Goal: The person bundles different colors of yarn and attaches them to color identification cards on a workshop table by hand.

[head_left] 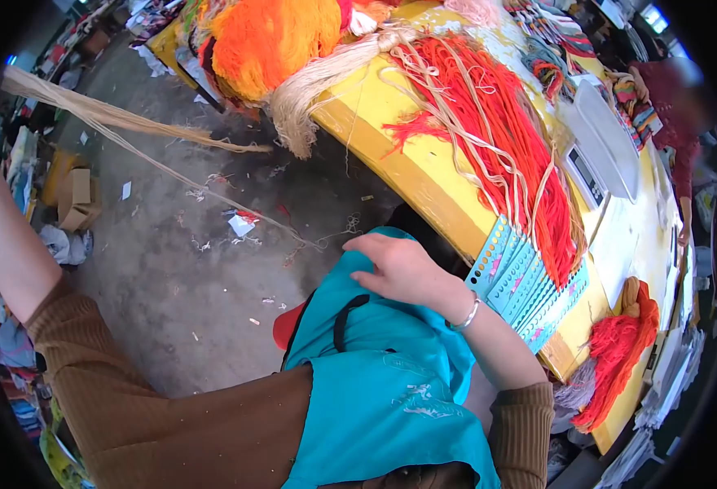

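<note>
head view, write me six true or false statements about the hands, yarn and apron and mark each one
1. The right hand has a bracelet at its wrist. True.
2. The red yarn lies on the floor. False: it lies on the yellow table.
3. The blue cards have holes in them. True.
4. The left hand shows whole. False: the left forearm shows, but not the hand.
5. The long strands at the upper left are beige. True.
6. The apron is red. False: it is turquoise.
</note>
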`<state>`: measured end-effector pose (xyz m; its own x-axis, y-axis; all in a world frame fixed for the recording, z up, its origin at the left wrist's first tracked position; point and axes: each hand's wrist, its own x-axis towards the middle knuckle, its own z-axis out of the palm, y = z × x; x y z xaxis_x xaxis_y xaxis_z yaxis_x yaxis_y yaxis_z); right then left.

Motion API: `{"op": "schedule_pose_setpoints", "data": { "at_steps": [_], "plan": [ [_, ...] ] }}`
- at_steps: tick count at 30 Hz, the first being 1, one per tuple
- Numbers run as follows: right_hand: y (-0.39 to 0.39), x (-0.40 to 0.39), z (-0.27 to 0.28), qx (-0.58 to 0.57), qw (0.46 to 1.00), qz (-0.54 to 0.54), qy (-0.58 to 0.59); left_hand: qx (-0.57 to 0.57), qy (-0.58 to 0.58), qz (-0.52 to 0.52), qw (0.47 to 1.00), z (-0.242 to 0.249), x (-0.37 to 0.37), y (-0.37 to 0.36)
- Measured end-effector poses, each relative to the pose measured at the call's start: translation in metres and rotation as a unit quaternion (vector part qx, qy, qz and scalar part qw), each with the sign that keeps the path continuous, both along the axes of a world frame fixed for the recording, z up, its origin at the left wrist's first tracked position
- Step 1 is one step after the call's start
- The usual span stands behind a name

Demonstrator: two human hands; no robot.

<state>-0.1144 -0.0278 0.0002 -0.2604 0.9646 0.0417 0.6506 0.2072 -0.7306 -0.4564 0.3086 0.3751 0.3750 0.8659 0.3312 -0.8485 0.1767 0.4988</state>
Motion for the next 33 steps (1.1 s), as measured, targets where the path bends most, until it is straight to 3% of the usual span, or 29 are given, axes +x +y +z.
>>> {"op": "schedule_pose_setpoints", "data": {
  "at_steps": [4,5,9,10,14,17,18,20,21,22,24,25,27,29,30,33],
  "plan": [
    [-0.005,0.001,0.011,-0.01,0.999,-0.032,0.003,-0.055,-0.003,0.107,0.993,-0.004,0.007,-0.001],
    [-0.007,0.004,0.013,-0.005,0.999,-0.032,0.002,-0.013,0.011,0.069,0.997,-0.027,0.005,-0.007],
    [-0.017,0.019,0.021,-0.058,0.992,-0.106,0.027,-0.093,0.006,-0.154,0.984,-0.115,0.035,-0.006],
    [-0.021,0.021,0.021,-0.079,0.989,-0.118,0.036,-0.122,0.016,-0.085,0.989,-0.133,0.04,-0.007],
    [-0.035,0.025,0.022,-0.12,0.984,-0.124,0.049,-0.203,-0.021,-0.068,0.977,-0.188,0.055,-0.024],
    [-0.044,0.021,0.02,-0.143,0.978,-0.136,0.066,-0.222,-0.091,-0.078,0.968,-0.189,0.052,-0.026],
    [-0.045,0.019,0.016,-0.143,0.978,-0.138,0.067,-0.153,-0.125,-0.133,0.971,-0.205,0.042,-0.014],
    [-0.05,0.016,0.003,-0.096,0.981,-0.145,0.084,-0.132,0.034,0.11,0.985,-0.229,0.084,-0.047],
    [-0.052,0.014,0.001,-0.095,0.981,-0.149,0.085,-0.193,0.106,0.117,0.968,-0.269,0.099,-0.044],
    [-0.054,0.01,-0.001,-0.091,0.98,-0.155,0.085,-0.242,0.187,0.019,0.952,-0.308,0.11,-0.066],
    [-0.059,0.006,-0.006,-0.083,0.979,-0.158,0.096,-0.272,0.184,-0.286,0.9,-0.409,0.112,-0.1],
    [-0.062,0.005,-0.007,-0.08,0.979,-0.159,0.098,-0.315,0.244,-0.296,0.868,-0.425,0.121,-0.125],
    [-0.068,0.006,-0.006,-0.077,0.974,-0.183,0.108,-0.305,0.214,-0.385,0.844,-0.441,0.137,-0.157],
    [-0.069,0.009,-0.003,-0.078,0.959,-0.238,0.13,-0.251,0.326,-0.328,0.851,-0.421,0.162,-0.194],
    [-0.068,0.009,0.0,-0.037,0.947,-0.266,0.176,-0.2,0.334,-0.348,0.853,-0.409,0.174,-0.206],
    [-0.066,0.002,0.0,-0.061,0.853,-0.344,0.388,-0.151,0.27,-0.399,0.863,-0.382,0.205,-0.24]
  ]
}}
